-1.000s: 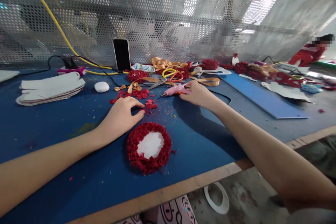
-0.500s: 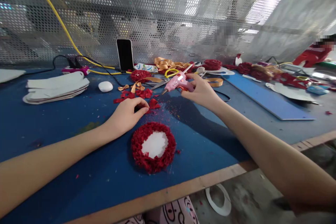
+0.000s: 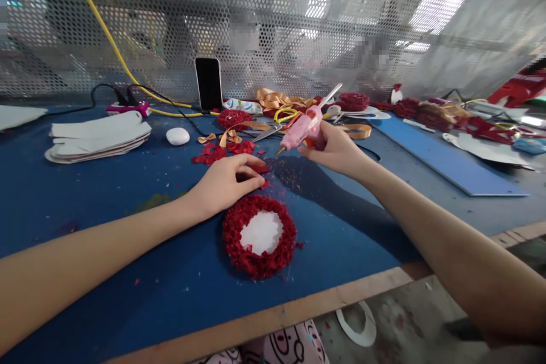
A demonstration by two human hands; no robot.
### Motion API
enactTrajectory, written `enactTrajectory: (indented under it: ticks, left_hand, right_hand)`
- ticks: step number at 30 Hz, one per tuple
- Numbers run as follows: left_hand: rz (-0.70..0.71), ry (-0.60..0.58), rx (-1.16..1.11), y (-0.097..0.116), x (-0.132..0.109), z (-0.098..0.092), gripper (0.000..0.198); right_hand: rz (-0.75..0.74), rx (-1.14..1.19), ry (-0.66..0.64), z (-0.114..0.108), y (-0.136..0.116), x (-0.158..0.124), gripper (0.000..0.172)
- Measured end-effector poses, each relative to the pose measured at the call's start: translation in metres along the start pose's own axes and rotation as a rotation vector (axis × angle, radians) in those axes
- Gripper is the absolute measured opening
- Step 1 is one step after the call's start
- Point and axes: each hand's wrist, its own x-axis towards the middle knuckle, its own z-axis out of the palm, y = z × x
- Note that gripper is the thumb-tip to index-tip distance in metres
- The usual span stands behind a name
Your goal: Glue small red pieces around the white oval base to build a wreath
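My right hand is wrapped round the handle of a pink glue gun, held above the table with its nozzle pointing down to the left. A clear glue stick juts from its back. My left hand rests low over the table, thumb and fingers curled round a small red ribbon piece; the fingertips partly hide it. Just in front of me lies a round white disc edged with a ring of ruffled red ribbon. More red ribbon pieces lie beyond my left hand.
Scissors, gold ribbon and red rosettes lie behind the glue gun. A phone stands upright near the mesh. White cutouts are stacked left, by a white mouse-shaped object. A blue board lies right.
My left hand has moved right, onto the red ribbon piece. The glue gun has risen slightly and tilted more in my right hand. The whole view has shifted a little.
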Motion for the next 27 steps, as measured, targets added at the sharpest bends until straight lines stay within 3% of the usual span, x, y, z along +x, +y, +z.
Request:
enactTrajectory:
  ticks: [8, 27]
  left_hand:
    - [0.0, 0.04, 0.051, -0.002, -0.002, -0.001, 0.04]
    - [-0.004, 0.081, 0.074, -0.004, -0.002, 0.0, 0.05]
  right_hand:
    - [-0.102, -0.282, -0.071, 0.009, -0.007, -0.005, 0.023]
    - [-0.155, -0.342, -0.128, 0.015, -0.006, -0.008, 0.023]
